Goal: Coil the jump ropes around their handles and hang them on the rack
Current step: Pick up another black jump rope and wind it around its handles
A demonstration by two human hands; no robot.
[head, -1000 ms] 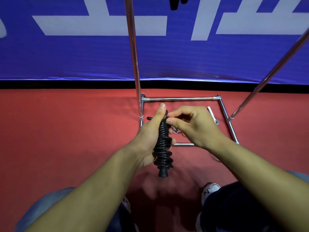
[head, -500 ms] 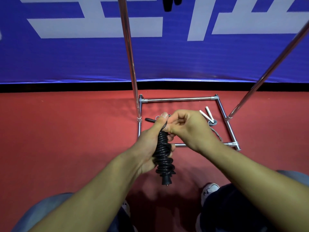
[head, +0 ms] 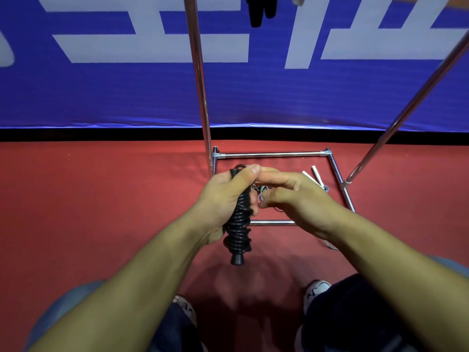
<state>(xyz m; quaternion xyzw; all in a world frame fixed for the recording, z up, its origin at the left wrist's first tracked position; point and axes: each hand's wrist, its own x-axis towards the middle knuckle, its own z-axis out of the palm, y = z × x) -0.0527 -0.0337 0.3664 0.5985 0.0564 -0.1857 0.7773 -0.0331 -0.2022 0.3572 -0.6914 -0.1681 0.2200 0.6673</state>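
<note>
Shifted: right hand [head: 291, 196], fingers now loosely extended, touching left thumb. Left hand [head: 228, 196] grips black coiled rubber jump rope [head: 238, 224], upright above red floor [head: 88, 212], before chrome tubular rack [head: 272, 155].

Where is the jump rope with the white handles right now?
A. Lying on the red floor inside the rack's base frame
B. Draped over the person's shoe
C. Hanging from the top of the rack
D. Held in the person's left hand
A: the white handles lie on the red floor within the square base of the rack, while the left hand grips the black coiled rope.
</note>
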